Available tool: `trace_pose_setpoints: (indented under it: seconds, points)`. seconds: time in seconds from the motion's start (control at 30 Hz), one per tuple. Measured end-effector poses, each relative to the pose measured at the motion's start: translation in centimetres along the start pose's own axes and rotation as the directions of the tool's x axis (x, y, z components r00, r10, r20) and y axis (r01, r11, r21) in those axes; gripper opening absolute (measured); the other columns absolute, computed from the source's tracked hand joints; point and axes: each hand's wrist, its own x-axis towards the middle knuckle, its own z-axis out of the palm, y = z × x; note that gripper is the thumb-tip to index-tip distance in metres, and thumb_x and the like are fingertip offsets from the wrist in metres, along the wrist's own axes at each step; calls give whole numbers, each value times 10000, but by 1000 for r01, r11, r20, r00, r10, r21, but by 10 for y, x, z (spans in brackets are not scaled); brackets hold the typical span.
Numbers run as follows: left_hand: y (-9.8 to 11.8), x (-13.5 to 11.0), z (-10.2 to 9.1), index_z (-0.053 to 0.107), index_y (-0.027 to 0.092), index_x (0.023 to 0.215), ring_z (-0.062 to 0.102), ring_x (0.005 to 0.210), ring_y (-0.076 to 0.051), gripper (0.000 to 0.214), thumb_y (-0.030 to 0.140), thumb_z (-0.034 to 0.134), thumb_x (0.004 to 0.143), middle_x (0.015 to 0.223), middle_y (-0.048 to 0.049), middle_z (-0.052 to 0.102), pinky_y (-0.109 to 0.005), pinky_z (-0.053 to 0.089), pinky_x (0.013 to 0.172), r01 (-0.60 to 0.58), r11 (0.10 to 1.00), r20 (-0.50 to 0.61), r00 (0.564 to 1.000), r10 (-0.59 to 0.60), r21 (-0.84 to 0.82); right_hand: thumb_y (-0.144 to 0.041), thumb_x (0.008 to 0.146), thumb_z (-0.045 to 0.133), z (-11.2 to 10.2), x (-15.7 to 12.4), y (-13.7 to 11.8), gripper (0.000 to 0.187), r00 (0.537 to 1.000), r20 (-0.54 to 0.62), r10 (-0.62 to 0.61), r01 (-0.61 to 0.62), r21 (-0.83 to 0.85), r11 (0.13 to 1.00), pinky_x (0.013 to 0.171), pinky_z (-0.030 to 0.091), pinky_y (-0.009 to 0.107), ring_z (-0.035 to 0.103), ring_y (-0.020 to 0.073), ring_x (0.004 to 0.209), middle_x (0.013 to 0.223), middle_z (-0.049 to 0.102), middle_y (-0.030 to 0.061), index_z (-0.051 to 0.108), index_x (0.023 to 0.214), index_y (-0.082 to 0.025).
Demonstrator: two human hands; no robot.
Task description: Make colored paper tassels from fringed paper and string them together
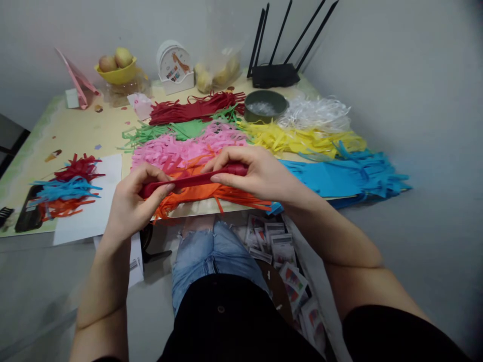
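Note:
A dark red strip of tissue paper stretches between my hands above the table edge. My left hand pinches its left end between thumb and fingers. The right end is gripped by my right hand, fingers curled over it. Right below lies an orange fringed bundle. Behind it are a pink fringed bundle, a green one and a dark red one. To the right are yellow, blue and white fringed bundles.
Small red, blue and orange tassels lie on white paper beside a black phone. A dark green bowl, a black router and a yellow fruit bowl stand farther back. Printed packets fill a bag below.

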Motion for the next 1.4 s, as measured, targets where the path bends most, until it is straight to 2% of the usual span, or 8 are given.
trace_pose_setpoints:
  seconds: [0.2, 0.53, 0.8, 0.9, 1.0, 1.1, 1.2, 1.4]
  points:
    - [1, 1, 3, 714, 172, 955, 719, 581, -179, 232, 341, 799, 821, 693, -36, 738, -297, 629, 627, 266, 891, 110, 964, -242, -369, -194, 859, 678, 4, -2, -5, 68, 997, -82, 2, -1, 12, 1000, 758, 484, 261, 636, 142, 799, 897, 731, 37, 717, 901, -158]
    - [-5, 1, 6, 787, 171, 769, 665, 544, -129, 64, 163, 740, 813, 652, -35, 710, -251, 585, 581, 146, 792, 104, 989, -104, -593, -160, 892, 652, 5, -3, 7, 188, 993, -62, -98, 110, 257, 960, 737, 549, 230, 694, 112, 784, 866, 773, 32, 828, 955, -183]
    - [-9, -2, 7, 627, 177, 638, 610, 610, -143, 267, 267, 694, 880, 631, -28, 632, -273, 496, 602, -65, 958, 45, 996, 81, -280, -209, 900, 677, 4, -4, 4, 121, 984, -34, -174, 176, 69, 982, 768, 557, 238, 709, 121, 785, 854, 780, 36, 781, 852, -170]
    - [-7, -2, 12, 478, 182, 571, 515, 554, -94, 375, 210, 700, 872, 593, 13, 564, -230, 403, 541, -161, 986, -38, 986, 160, -42, -187, 902, 659, 7, -6, -2, 161, 989, -85, -121, 115, -75, 991, 818, 558, 256, 720, 136, 865, 1016, 784, 41, 760, 1027, -180]
    - [-8, -4, 15, 599, 186, 709, 551, 584, -86, 191, 217, 732, 842, 693, 15, 640, -207, 424, 557, -188, 976, -93, 976, 199, 110, -189, 908, 643, 8, -8, -5, 245, 991, -122, -46, 27, -157, 987, 852, 552, 284, 719, 159, 923, 1109, 771, 51, 734, 1135, -190]
    - [-8, -5, 14, 717, 200, 1024, 664, 683, -106, 173, 247, 731, 858, 878, -17, 750, -204, 506, 644, -132, 975, -76, 986, 148, 178, -197, 888, 665, 7, -8, -4, 103, 990, -144, -8, -15, -163, 987, 798, 549, 285, 706, 163, 835, 931, 773, 42, 747, 942, -164]
    - [-5, -4, 14, 757, 190, 942, 718, 711, -121, 101, 263, 713, 888, 858, -28, 780, -211, 547, 699, -100, 982, -43, 993, 108, 163, -181, 849, 697, 7, -7, -3, 41, 986, -166, 2, -15, -77, 997, 737, 556, 269, 698, 148, 766, 846, 750, 30, 722, 857, -149]
    - [-5, -4, 18, 803, 198, 1013, 745, 632, -158, 185, 280, 769, 850, 759, -38, 783, -285, 640, 705, 183, 925, -13, 980, -199, -333, -188, 881, 679, 8, -6, 0, 143, 991, -62, 120, -93, 330, 939, 741, 623, 251, 747, 125, 733, 858, 780, 23, 783, 975, -162]
